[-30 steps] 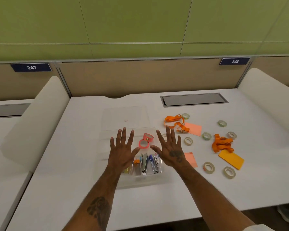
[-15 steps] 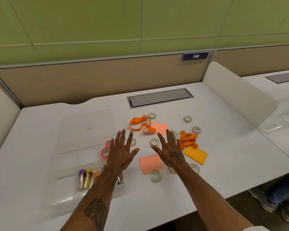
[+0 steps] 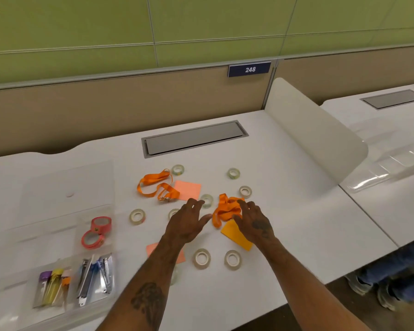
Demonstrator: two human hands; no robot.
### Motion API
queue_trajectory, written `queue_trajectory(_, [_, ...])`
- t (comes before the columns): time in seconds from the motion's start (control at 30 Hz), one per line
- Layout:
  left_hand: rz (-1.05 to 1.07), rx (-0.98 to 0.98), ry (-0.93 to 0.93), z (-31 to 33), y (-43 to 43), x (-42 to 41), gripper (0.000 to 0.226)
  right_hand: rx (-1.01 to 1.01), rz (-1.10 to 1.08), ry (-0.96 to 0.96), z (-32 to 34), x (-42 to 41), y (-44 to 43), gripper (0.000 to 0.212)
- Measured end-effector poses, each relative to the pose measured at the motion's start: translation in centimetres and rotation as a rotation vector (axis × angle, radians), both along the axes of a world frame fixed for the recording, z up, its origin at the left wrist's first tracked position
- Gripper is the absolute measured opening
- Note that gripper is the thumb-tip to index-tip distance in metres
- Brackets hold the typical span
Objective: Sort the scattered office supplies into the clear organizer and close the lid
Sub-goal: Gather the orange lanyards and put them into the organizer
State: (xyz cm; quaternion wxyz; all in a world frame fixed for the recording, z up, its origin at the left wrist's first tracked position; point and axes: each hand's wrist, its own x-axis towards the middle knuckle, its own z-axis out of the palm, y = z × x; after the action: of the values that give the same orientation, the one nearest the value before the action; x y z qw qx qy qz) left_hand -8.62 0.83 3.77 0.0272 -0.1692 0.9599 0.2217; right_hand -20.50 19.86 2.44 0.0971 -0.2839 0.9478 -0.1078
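Empty, fingers spread, the left hand and right hand have moved from the clear organizer at the near left to an orange lanyard mid-desk, seemingly the next item to sort

The bare left forearm carries a large dark tattoo; the right forearm is bare too, and a smaller tattoo marks the right hand.

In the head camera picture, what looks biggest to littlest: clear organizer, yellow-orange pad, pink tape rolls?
1. clear organizer
2. yellow-orange pad
3. upper pink tape roll and lower pink tape roll: look alike, tied.
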Motion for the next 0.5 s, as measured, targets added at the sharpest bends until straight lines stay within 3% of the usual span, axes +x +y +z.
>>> queue_trajectory(0.17, [0.015, 0.074, -0.09, -1.3, 2.2, -3.7, 0.063, -0.03, 0.003, -0.151, -1.2, -2.7, 1.0, 0.066])
queue_trajectory(0.33, [0.068, 0.081, -0.225, -2.6, 3.4, -6.0, 0.07, -0.102, 0.097, -0.213, -1.6, -4.0, 1.1, 0.06])
queue_trajectory(0.5, [0.141, 0.064, -0.232, -2.8, 4.1, -7.2, 0.036, -0.155, 0.126, -0.159, -1.6, -4.9, 0.9, 0.048])
